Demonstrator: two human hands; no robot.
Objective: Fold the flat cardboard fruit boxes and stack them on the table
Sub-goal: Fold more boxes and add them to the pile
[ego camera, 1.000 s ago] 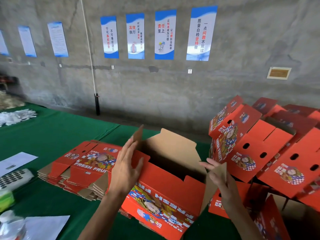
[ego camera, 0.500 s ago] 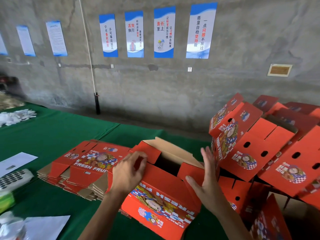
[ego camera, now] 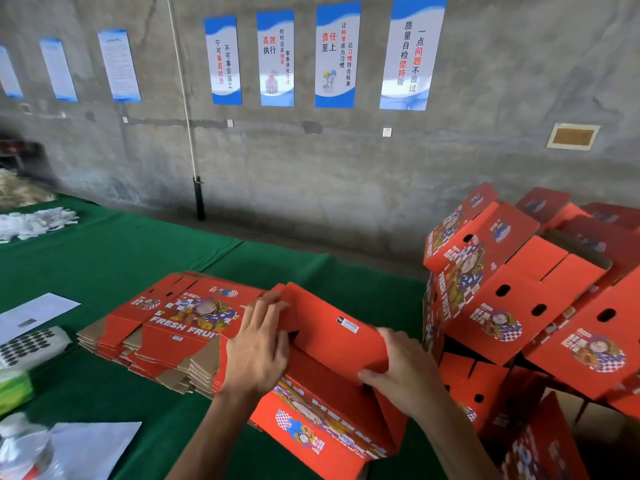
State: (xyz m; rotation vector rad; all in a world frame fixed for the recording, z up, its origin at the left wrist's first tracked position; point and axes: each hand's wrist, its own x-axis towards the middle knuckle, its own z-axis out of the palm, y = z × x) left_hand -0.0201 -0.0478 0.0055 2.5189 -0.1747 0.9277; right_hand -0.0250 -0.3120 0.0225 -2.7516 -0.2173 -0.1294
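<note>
I see the red fruit box at lower centre of the frame, resting on the green table; its top flaps are folded down and its printed side faces me; my left hand lies on the box's left end with fingers fairly straight, pressing a flap, not curled round anything; my right hand sits at the box's right end, thumb pointing left along the flap edge and fingers laid over the top, pressing rather than pinching as far as I can tell; just left of the box, touching it, a stack of flat boxes lies with "FRESH FRUIT" on the top sheet; at the right of the frame a heap of folded boxes is piled up, tilted at several angles; at lower left I see white sheets of paper, a calculator and a plastic bottle; blue-and-white posters hang on the grey wall across the top.
</note>
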